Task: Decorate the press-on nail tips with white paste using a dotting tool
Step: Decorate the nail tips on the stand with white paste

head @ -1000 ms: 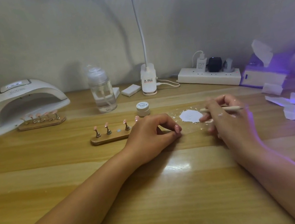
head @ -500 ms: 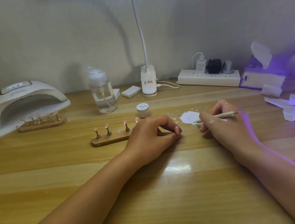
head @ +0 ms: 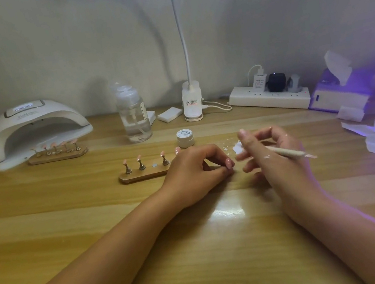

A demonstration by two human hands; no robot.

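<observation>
white paste [head: 238,149] sits mid-frame by my right hand [head: 273,152] gripping the dotting tool [head: 288,152], my left hand [head: 195,172] curled round i cannot tell what, and the pink nail tips [head: 139,159] left of centre look bare, so decorating seems barely begun.

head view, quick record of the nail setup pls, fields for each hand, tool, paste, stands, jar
left hand: rests on the table, fingers curled; whether it holds anything is hidden
right hand: blurred, grips the dotting tool
white paste: patch on the table by the right hand's fingers
near stand: three pink tips in clear view, one bare slot
far stand: five pink tips, at the curing lamp's mouth
jar: lid on, behind the left hand
</observation>
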